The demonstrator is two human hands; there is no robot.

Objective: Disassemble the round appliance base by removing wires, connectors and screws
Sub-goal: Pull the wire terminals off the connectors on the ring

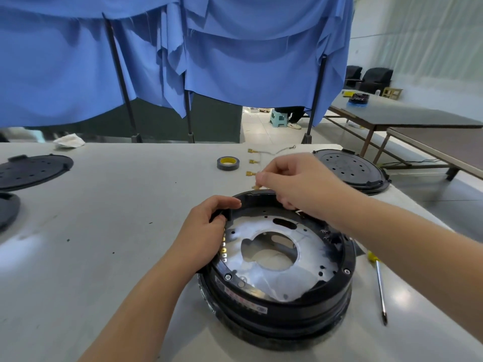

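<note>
The round black appliance base [285,307] stands on the grey table, its silver metal plate [308,254] with a large central hole facing up. My left hand [206,228] grips the base's left rim, fingers curled over the edge. My right hand [295,184] hovers above the far rim and pinches a thin wire with a brass connector [256,187] hanging from the fingertips. Three more brass connectors [251,161] on pale wires lie on the table just beyond. Screws sit in the black ring near its front.
A roll of grey tape [228,163] lies left of the connectors. A yellow-handled screwdriver [379,286] lies right of the base. Black round covers rest at the right [350,168] and far left [31,169]. A white rag [69,140] and blue curtains stand behind.
</note>
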